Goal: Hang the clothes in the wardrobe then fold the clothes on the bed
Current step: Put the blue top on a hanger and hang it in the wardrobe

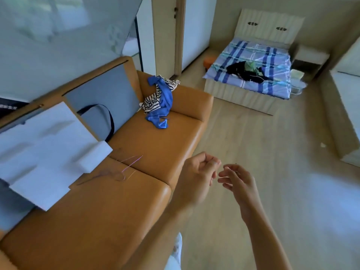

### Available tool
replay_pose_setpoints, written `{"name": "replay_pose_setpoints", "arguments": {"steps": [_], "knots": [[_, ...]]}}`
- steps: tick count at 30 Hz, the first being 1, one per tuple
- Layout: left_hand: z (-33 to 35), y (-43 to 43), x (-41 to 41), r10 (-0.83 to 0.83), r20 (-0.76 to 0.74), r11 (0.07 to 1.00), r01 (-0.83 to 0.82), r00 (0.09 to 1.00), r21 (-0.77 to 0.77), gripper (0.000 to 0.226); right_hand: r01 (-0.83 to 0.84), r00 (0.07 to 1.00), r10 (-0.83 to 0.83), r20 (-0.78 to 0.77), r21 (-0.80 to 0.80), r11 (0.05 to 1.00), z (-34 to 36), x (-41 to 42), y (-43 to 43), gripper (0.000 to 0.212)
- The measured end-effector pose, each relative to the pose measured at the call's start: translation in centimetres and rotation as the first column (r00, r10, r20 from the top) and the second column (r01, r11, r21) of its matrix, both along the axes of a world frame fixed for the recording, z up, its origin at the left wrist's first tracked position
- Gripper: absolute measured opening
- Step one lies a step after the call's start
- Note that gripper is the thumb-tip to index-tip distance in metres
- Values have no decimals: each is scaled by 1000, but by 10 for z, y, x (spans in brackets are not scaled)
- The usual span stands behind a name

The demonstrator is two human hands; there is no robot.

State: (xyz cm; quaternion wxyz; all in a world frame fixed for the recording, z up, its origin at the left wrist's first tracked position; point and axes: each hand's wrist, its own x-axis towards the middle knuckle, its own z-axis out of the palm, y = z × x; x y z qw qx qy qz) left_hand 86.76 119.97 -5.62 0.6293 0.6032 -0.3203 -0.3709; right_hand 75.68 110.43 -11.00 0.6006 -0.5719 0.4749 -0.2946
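- A tangle of blue and striped clothes lies heaped on the far seat of a tan sofa, ahead and to the left of the person's left hand, well out of its reach
- A second pile, dark and green clothes, sits unfolded in the middle of the bed, far ahead of both hands across the room
- Thin wire hangers rest on the sofa seat just to the left of the left hand, bare of any garment
- The left hand hovers in front of the body with fingers loosely curled and nothing in them; the right hand hangs just beside it, fingertips near but apart, fingers relaxed and likewise empty
- On this evidence neither half of the job has begun: nothing appears to be on a hanger, nothing on the bed is folded, and both piles remain to be dealt with
- Farther left of the hands, white foam blocks and a grey bag with a dark strap lean on the sofa back
- A pale cabinet stands ahead to the right of the right hand; whether it is the wardrobe cannot be told
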Motion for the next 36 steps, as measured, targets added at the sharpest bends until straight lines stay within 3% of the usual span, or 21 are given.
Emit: {"name": "replay_pose_setpoints", "arguments": {"steps": [9,14,25,30,36], "knots": [[11,-196,87,-92,-4,995,92,996,49,22,78,997,-78,10,-28,997,22,74,-187,10],[2,-301,119,-72,-1,994,72,997,80,34,74,997,-75,30,14,997,4,111,-294,10],[3,-484,204,213,-19,971,-210,977,113,26,-249,968,249,-3,4,968,5,232,-521,11],[-2,-518,268,404,7,907,-401,915,128,23,-405,914,403,49,67,912,-10,320,-568,11],[-18,-550,357,486,-11,868,-482,874,118,23,-555,831,556,36,127,822,-47,424,-603,17]]}}
